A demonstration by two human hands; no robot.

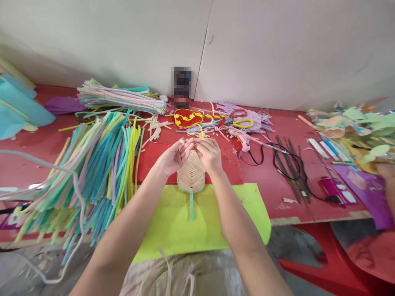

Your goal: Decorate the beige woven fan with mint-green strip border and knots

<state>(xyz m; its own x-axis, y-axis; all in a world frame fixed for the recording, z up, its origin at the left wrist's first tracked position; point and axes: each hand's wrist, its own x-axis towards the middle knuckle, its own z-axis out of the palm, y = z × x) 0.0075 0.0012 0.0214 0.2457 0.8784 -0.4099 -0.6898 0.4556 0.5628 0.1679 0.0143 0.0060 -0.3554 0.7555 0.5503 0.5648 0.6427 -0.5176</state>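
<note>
My left hand [175, 158] and my right hand [208, 154] meet over the top of a fan-shaped piece [191, 176] of beige strips with a green edge and a green stem. The fingers of both hands are pinched together, and what is between them is too small to make out. A tiny whitish bit shows at the left fingertips. Beneath the piece lie a red board [230, 164] and a yellow-green sheet [166, 230]. Just beyond the hands is a red piece edged with yellow [187, 118].
Pipe cleaners in many colours [105, 160] are heaped at left, with another bundle [120, 96] behind. Scissors with yellow and red handles [243, 123], a pink glue gun [242, 139] and a black cord [298, 176] lie to the right. A red stool [311, 255] stands below.
</note>
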